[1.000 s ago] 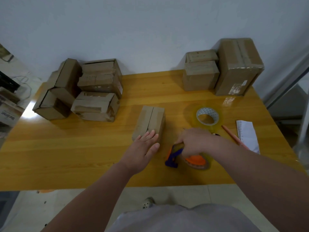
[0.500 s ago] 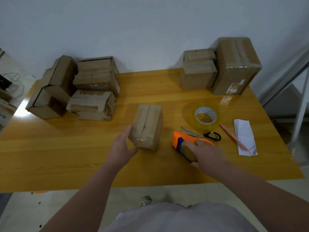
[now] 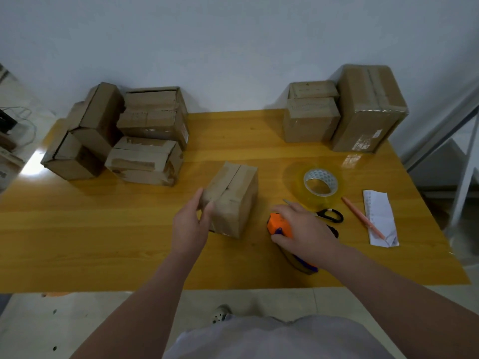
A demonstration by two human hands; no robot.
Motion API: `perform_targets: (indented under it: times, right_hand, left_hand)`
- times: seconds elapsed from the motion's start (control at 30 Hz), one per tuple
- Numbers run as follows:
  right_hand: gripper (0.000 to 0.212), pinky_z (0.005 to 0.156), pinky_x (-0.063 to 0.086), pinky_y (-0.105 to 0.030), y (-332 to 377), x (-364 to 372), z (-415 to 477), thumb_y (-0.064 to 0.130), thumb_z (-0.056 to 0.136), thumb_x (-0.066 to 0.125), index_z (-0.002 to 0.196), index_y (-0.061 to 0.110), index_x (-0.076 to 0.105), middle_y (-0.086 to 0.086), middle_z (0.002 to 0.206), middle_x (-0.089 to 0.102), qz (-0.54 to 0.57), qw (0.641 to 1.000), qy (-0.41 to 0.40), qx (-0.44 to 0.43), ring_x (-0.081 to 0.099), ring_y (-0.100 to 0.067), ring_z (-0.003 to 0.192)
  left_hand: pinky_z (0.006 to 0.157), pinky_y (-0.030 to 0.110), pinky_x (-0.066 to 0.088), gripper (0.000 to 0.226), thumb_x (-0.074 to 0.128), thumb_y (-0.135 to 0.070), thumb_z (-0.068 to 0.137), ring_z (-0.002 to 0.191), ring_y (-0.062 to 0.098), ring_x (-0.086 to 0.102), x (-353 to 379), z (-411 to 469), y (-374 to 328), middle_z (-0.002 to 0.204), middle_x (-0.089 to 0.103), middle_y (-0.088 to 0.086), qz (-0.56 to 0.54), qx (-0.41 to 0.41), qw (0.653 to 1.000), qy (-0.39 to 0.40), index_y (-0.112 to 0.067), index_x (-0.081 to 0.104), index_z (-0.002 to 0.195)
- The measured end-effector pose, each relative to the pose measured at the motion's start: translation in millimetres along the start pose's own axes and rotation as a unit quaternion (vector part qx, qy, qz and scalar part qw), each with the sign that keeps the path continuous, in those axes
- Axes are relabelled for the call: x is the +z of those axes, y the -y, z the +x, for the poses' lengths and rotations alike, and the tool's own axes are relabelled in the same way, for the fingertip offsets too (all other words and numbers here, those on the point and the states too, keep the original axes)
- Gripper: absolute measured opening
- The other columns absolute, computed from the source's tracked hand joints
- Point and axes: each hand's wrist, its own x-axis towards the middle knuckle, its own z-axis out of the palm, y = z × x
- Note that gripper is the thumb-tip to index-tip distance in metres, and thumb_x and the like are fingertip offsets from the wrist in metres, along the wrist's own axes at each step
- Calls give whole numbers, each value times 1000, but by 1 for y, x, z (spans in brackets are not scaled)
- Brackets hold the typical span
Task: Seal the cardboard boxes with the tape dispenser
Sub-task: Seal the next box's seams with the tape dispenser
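Step in hand: pre-taping setup; left hand (image 3: 190, 228) steadies the cardboard box (image 3: 233, 195) in the middle of the counter (image 3: 116, 229), fingers (image 3: 198, 199) and thumb clamped on its near-left corner. The top seam appears untaped. The right hand (image 3: 304, 229) has its fingers curled around the orange tape dispenser (image 3: 280, 225), just right of the box. Next: lift it to the seam's end. Nearby scissors (image 3: 330, 215) and tape roll (image 3: 321, 182) crowd the right side (pen (image 3: 363, 221), paper (image 3: 381, 218) beyond); box stacks (image 3: 145, 136) behind sit well apart.

Most of tape dispenser (image 3: 280, 224) under right hand (image 3: 308, 230); scissors (image 3: 322, 213) blades partly hidden behind it.
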Motion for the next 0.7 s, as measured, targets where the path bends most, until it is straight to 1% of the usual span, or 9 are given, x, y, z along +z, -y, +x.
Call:
perform_targets:
  times: [0.07,0.13,0.23,0.3,0.33,0.4,0.47,0.57,0.7]
  right_hand:
    - [70,87,49,-33,10,-5,5,42,87,66,147,36,29,6,142,36,55,998,-22,-17,47,-17,124]
    - [86,91,45,-28,20,-10,10,43,82,72,150,40,18,9,149,27,117,993,-19,-25,43,-13,127]
    - [115,103,31,-24,34,-11,17,42,70,83,152,41,4,12,156,15,204,977,57,-25,30,-11,138]
    - [126,110,24,-24,40,-7,18,42,64,88,153,37,-1,11,159,13,207,971,110,-32,20,-11,143]
    - [131,114,21,-26,42,-3,18,42,62,89,153,35,-5,11,160,11,200,970,131,-36,16,-11,145]
    - [140,116,15,-24,47,5,16,40,58,91,152,33,-13,11,161,5,182,970,160,-36,9,-10,146]
    - [145,112,13,-21,50,11,13,37,57,92,151,32,-17,11,161,2,171,971,167,-30,7,-8,146]
    - [141,111,15,-21,51,17,10,34,60,91,152,29,-15,11,160,3,161,971,174,-27,9,-9,145]
    - [132,111,18,-21,49,17,8,28,68,86,152,24,-16,8,161,2,136,967,213,-32,11,-13,146]
  left_hand:
    - [100,35,46,50,53,-35,96,121,19,54,-11,4,-12,134,57,3,4,13,1000,-12,-17,46,142]
    - [97,33,48,47,58,-37,93,117,18,57,-22,9,-25,128,61,1,20,12,1000,-14,-17,54,136]
    - [85,24,43,35,64,-37,89,103,13,58,-38,17,-40,113,67,-2,47,-10,999,9,-16,67,118]
    - [80,30,46,25,64,-39,88,95,14,58,-44,22,-49,102,67,-5,49,-56,995,66,-18,71,101]
    - [79,38,51,25,65,-39,87,91,18,60,-45,24,-51,96,67,-2,48,-83,991,93,-16,70,92]
    - [78,49,55,32,67,-38,84,84,26,62,-47,26,-53,89,67,9,45,-121,984,123,-6,69,87]
    - [75,48,57,35,68,-35,83,79,27,64,-48,26,-53,88,66,14,42,-147,978,139,-1,68,88]
    - [73,46,59,36,67,-36,86,76,27,67,-50,28,-49,91,67,17,80,-153,966,191,1,67,89]
    - [70,39,59,31,69,-34,86,74,25,69,-61,37,-49,86,71,16,172,-91,943,271,-3,74,86]
